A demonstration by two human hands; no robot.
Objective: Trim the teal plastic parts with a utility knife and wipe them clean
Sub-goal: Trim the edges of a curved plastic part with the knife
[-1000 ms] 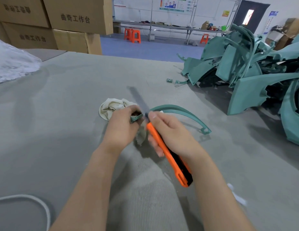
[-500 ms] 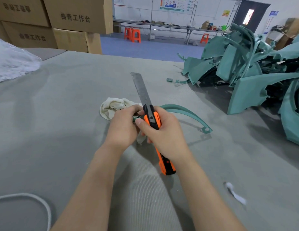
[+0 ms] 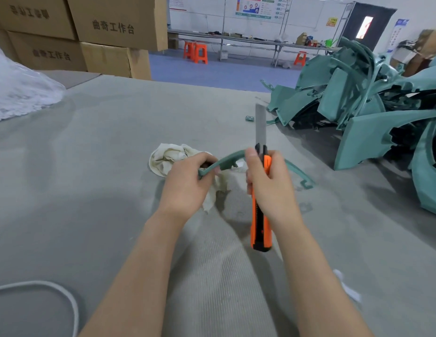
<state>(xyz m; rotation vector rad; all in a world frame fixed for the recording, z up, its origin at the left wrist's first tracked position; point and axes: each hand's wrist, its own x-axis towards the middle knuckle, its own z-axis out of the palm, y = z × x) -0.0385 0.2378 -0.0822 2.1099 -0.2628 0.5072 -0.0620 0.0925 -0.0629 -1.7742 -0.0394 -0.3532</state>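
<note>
Whereas a second ago the blade was laid at the near end of the curved teal strip point(image 3: 228, 158), the utility knife point(image 3: 258, 222) is now held upright at centre frame, its long blade pointed at the top of the frame and clear of the plastic. Its orange handle is wrapped by the right hand point(image 3: 270, 188). The strip's end is pinched by the left hand point(image 3: 185, 183), just left of centre, over a pale rag point(image 3: 169, 156). One trimming stroke is judged finished, and wiping or another cut is likely due.
</note>
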